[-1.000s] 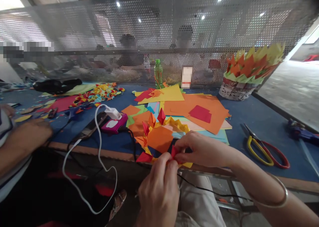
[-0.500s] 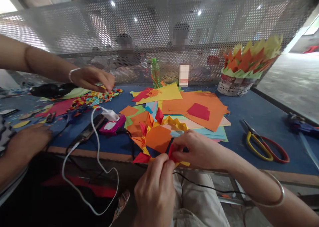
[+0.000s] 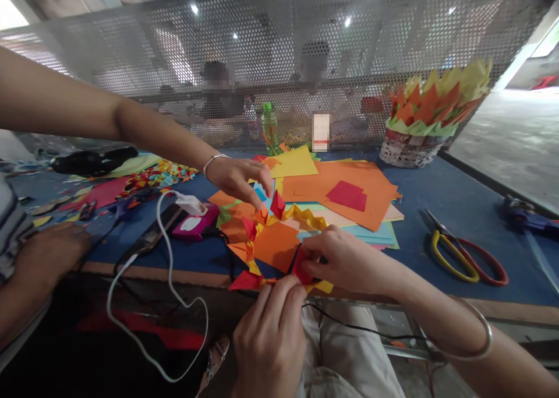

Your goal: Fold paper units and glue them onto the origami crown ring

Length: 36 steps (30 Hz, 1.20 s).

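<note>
At the table's front edge a red folded paper piece is pinched by my right hand, its fingers closed. My left hand has its fingers pressed together at the lower end of that same piece; their tips are partly hidden. Around an orange paper square curves a folded yellow paper strip with pointed pieces on it. Among those are a red folded point and an orange-and-yellow one. A co-worker's hand reaches over the far left part of the strip, fingers close to the points.
Scissors with yellow and red handles lie at right. Behind are orange paper sheets, a green bottle and a paper-trimmed basket. A power strip, purple adapter and white cable are at left.
The co-worker's hand has moved right from the pile of small folded papers to the yellow strip. My hands stay almost in place on the red piece, which shows slightly more.
</note>
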Each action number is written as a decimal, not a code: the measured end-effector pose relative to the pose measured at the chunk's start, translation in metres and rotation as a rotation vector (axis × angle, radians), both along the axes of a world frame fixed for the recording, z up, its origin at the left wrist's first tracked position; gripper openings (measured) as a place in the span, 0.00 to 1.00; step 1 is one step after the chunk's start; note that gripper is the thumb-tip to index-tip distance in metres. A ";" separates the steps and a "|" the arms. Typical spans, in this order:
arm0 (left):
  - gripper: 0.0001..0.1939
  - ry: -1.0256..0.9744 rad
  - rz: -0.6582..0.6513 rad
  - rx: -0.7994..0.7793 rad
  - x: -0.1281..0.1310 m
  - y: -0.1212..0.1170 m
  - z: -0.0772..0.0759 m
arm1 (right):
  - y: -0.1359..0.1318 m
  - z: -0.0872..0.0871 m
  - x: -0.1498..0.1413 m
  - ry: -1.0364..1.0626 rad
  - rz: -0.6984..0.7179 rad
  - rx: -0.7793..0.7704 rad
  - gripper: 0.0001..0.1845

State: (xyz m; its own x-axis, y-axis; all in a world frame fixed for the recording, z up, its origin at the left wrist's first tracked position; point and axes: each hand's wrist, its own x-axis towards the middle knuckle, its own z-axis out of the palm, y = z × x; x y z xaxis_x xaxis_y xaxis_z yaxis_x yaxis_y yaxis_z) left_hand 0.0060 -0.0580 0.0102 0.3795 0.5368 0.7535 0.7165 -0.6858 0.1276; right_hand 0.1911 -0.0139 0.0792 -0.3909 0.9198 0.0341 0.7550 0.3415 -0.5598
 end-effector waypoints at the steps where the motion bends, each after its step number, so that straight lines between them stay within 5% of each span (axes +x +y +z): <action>1: 0.11 -0.004 -0.001 0.003 0.000 0.000 0.000 | 0.000 0.001 -0.001 -0.008 -0.004 0.009 0.07; 20: 0.12 -0.010 -0.021 -0.017 0.002 0.003 0.005 | 0.004 0.002 -0.001 -0.133 0.052 0.030 0.08; 36: 0.12 0.019 -0.064 0.007 -0.004 0.005 -0.002 | 0.007 0.000 -0.007 -0.302 -0.038 0.096 0.07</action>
